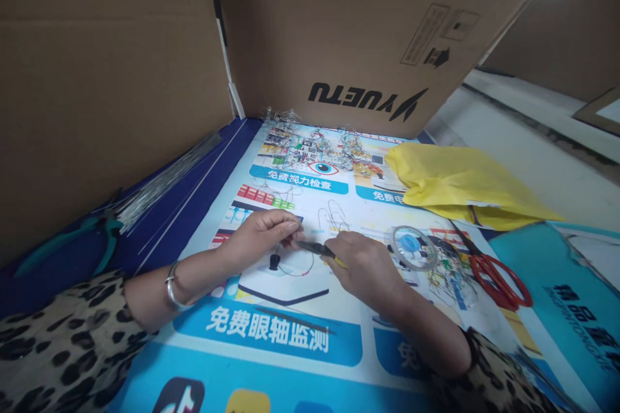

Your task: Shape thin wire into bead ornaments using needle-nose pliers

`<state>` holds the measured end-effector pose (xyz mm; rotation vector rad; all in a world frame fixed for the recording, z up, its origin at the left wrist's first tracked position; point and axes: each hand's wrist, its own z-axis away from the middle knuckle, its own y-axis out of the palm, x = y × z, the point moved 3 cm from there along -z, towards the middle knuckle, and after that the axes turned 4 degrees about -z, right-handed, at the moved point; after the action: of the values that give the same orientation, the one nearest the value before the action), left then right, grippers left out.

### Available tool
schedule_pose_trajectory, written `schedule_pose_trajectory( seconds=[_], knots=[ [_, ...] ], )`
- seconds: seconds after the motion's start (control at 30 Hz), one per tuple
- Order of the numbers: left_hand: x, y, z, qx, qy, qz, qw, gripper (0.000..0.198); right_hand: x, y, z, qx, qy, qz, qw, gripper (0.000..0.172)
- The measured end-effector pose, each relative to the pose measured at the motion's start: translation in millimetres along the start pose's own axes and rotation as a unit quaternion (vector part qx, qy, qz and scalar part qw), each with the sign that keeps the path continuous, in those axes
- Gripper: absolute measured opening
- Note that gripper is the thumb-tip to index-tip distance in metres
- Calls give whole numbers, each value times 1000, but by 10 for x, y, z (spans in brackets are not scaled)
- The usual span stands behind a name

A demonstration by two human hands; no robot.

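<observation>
Left wall: a brown cardboard panel [106,77] stands upright behind the left side.
Left near edge: teal-handled pliers [110,232] lie on the dark blue cloth [198,197], beside the near end of a bundle of straight silvery wires [157,184].
Left hand: the left hand [264,235], in a spotted sleeve with a silver bangle [170,287] at the wrist, has its thumb and fingers pinched together on a fine wire loop [304,273].
Wire loop: it hangs below the left fingertips, just above the printed sheet [145,368], with a small reddish spot along it.
Far middle: wire tangles [351,145] lie on the sheet near the far cardboard panel [314,26].
Yellow-gripped pliers: their dark nose points left and meets the left fingertips; whether the nose is closed I cannot tell.
Right hand: the right hand [368,264] is clenched around these pliers [314,248].
Right of it: a clear spool [411,244] with a blue centre, a nearer wire tangle [453,281], then red-handled scissors [506,295].
Right far: a yellow bag [465,181] lies crumpled.
Right edge: a teal packet [537,264] with dark lettering lies beside the scissors.
</observation>
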<state>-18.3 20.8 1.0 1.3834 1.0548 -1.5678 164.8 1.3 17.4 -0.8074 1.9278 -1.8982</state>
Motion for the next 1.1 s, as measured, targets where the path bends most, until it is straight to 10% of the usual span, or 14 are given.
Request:
schedule_pose_trajectory(
  seconds=[0.57,1.1],
  knots=[
    [56,-5,1,-7,-13,110,994,23,-65,88,7,-126,-27,15,992,12],
    [41,-54,-18,-37,15,40,998,21,-55,155,6,-119,-24,7,993,11]
  ],
)
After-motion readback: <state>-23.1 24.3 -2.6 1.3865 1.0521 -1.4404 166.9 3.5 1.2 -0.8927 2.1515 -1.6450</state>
